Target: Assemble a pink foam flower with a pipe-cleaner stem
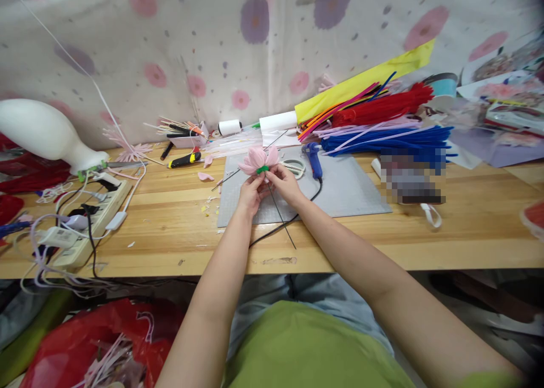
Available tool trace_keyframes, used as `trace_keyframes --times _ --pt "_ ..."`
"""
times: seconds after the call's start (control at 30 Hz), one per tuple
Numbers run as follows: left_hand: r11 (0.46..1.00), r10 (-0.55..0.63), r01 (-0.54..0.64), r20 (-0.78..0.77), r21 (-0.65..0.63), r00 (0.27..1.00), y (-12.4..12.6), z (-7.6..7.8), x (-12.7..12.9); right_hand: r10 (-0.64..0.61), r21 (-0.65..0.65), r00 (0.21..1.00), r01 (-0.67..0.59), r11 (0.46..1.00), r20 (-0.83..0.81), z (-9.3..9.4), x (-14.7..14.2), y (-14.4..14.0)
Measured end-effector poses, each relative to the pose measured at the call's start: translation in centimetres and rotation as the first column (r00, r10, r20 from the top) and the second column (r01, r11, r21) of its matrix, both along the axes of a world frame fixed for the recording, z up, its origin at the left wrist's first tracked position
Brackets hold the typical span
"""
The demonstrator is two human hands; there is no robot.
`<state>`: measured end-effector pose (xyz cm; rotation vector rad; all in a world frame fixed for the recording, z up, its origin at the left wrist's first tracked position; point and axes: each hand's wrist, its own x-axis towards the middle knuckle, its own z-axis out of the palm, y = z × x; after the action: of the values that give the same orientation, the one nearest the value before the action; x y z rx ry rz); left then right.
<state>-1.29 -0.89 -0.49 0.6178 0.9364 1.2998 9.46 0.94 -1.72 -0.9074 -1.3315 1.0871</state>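
Observation:
Between my two hands is a pink artificial flower [257, 159] with a green piece [262, 170] at its base. A thin dark stem [283, 220] slants down from it toward the table's front edge. My left hand [252, 194] pinches the flower's base from the left. From the right, my right hand [284, 183] has thumb and fingers closed at the green piece. Just beyond lies a roll of tape [298, 169], partly hidden by the right hand. A blue hot glue gun [313, 160] rests on the grey cutting mat [348, 192] to the right.
Bundles of blue [386, 140] and red pipe cleaners [385, 106] lie at the back right. A yellow-black utility knife [184, 160] and loose pink petals [205, 177] are left of the mat. A power strip [96, 224] with tangled cables sits at the left.

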Motion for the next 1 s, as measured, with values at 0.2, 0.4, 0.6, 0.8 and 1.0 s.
trace_keyframes --times 0.2,0.4,0.6,0.8,1.0 --pt "0.999 0.038 -0.038 -0.02 0.006 0.999 -0.04 0.0 0.08 0.051 -0.061 0.996 -0.056 0.997 -0.077 0.21 0.14 -0.25" --pt "0.995 0.096 -0.093 -0.095 0.038 0.991 0.01 -0.2 0.25 0.067 -0.106 0.984 -0.085 0.991 -0.163 0.28 0.2 -0.4" --pt "0.991 0.117 -0.11 -0.094 0.078 0.989 0.12 -0.44 0.19 0.075 -0.115 0.982 -0.096 0.989 -0.174 0.1 0.06 -0.09" --pt "0.997 0.06 -0.055 -0.091 0.054 0.994 -0.14 -0.16 0.05 0.078 -0.118 0.982 -0.099 0.988 -0.173 -0.02 0.27 0.16" --pt "0.999 -0.03 0.032 -0.084 0.021 0.996 -0.35 0.0 -0.36 0.084 -0.087 0.981 -0.1 0.991 -0.173 0.08 0.53 -0.08"
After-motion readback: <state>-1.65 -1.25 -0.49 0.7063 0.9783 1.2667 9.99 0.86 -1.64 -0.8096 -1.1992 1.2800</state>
